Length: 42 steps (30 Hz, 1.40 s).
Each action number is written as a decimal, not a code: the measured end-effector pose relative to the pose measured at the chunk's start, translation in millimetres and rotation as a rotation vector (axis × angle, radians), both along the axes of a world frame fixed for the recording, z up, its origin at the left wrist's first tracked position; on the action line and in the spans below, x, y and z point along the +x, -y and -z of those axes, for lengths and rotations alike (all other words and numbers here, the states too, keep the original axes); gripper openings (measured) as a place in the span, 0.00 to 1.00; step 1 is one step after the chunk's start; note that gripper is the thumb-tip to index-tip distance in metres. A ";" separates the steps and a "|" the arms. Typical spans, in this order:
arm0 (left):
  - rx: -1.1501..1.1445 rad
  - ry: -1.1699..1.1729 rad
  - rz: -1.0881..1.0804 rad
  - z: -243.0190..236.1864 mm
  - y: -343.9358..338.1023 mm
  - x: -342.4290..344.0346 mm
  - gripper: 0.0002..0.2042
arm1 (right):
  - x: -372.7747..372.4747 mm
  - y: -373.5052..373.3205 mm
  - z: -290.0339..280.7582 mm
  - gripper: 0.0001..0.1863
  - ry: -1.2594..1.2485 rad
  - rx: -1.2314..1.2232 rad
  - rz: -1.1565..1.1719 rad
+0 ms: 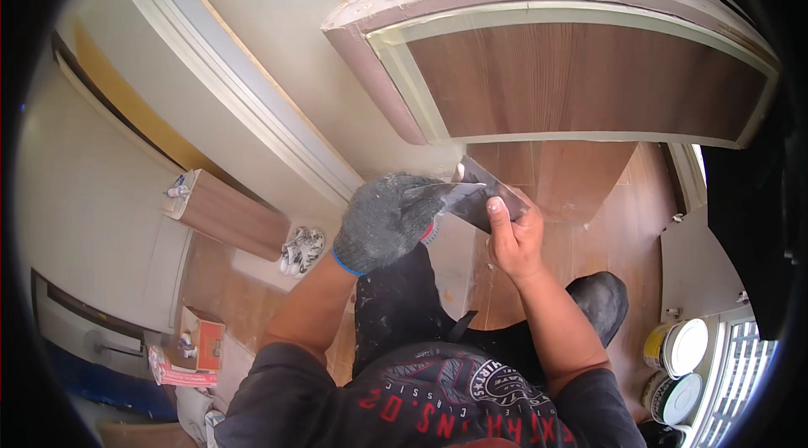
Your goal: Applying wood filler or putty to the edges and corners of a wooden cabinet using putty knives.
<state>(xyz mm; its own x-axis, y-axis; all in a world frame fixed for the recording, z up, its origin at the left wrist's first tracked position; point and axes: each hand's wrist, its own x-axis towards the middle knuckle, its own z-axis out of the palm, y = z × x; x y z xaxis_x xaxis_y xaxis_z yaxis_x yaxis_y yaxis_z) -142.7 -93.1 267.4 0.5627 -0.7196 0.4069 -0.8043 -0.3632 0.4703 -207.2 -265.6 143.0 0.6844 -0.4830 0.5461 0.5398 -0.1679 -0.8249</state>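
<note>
My left hand [385, 222], in a grey knitted work glove with a blue cuff, is closed on what looks like a putty knife [461, 189]. Its thin blade juts from the glove toward my right hand; a red part shows under the glove, and most of the handle is hidden. My bare right hand [516, 237] grips a dark flat rectangular plate [473, 210], thumb on top. The blade lies over the plate, seemingly touching it. Both hands are together in front of my body, above the floor.
A wood-fronted cabinet [581, 82] edged with masking tape juts out ahead. Left are a door frame [227, 69], a wooden box-like piece [231, 214], patterned shoes [301, 251] and an orange box [209, 345]. Lidded buckets [683, 349] stand at lower right, near a cabinet door [703, 271].
</note>
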 end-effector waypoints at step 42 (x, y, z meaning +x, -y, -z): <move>0.442 0.727 -0.159 -198.5 41.4 84.6 0.17 | 11.0 7.4 17.9 0.16 -0.119 -0.063 -0.063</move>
